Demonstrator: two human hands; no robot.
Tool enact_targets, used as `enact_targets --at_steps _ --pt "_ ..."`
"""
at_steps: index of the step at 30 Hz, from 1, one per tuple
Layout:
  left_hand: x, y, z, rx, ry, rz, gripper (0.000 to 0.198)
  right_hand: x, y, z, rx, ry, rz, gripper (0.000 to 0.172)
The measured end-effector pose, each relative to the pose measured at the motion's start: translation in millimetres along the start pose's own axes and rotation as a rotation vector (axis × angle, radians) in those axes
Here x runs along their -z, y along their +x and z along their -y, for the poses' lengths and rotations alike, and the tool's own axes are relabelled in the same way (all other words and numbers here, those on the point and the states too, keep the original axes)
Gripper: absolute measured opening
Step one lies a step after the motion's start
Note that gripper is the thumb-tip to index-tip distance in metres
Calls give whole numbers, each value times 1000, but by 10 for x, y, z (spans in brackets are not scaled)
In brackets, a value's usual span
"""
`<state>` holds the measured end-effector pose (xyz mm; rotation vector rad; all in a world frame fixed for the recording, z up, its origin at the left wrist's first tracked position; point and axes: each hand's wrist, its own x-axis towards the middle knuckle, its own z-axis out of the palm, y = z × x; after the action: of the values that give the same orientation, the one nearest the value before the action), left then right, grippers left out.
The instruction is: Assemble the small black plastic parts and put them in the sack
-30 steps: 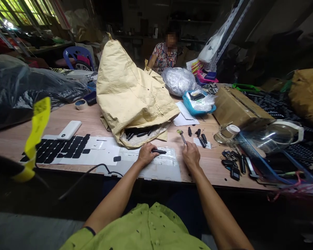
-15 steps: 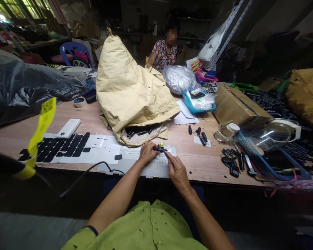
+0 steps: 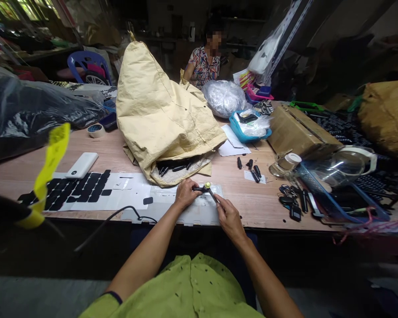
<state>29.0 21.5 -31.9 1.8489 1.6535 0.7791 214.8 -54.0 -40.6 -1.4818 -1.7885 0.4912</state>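
Observation:
My right hand [image 3: 230, 214] is wrapped round the dark handle of a small hammer [image 3: 208, 186] with a round yellowish face. The hammer's head is over the pale work mat [image 3: 199, 214], close to the fingertips of my left hand [image 3: 185, 193]. Those fingers are closed on a slim black piece [image 3: 197, 189] lying at the mat's upper part; its exact kind is too small to make out. Just behind my left hand, the mouth of a large beige sack [image 3: 166, 115] gapes, showing several black pieces [image 3: 177, 168] inside.
White sheets with black stickers [image 3: 89, 187], a power bank [image 3: 82, 165] and a tape roll [image 3: 96, 130] lie left. Right are loose black pieces [image 3: 257, 171], key fobs [image 3: 295, 214], a cardboard box [image 3: 301, 132] and a blue tray [image 3: 348, 212]. Across the table sits a person [image 3: 202, 66].
The hammer's head has turned and shifted slightly right, and my right hand has moved a little right with it. My left hand stays nearly in place. The whole view has shifted slightly.

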Motion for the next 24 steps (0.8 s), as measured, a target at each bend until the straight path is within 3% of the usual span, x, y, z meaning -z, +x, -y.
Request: enact_targets --at_steps 5,7,11,19,22,24 --pt "8 -14 14 -20 -11 -3 13 51 442 -241 -98 -263 -95 40" --pt "13 -20 26 -23 -8 -4 12 82 689 -331 -179 -451 -86 37" --pt "8 -29 72 -35 -1 9 6 78 1031 -449 -206 -705 -50 34" --pt "103 -55 43 -51 -52 31 22 -41 1069 -473 -201 -805 -95 33" --pt "221 -265 -91 -27 -194 89 22 -53 1069 -477 -205 -806 -99 31" --pt "272 -532 -188 -40 -309 219 24 -58 1072 -483 -216 -809 -90 30"
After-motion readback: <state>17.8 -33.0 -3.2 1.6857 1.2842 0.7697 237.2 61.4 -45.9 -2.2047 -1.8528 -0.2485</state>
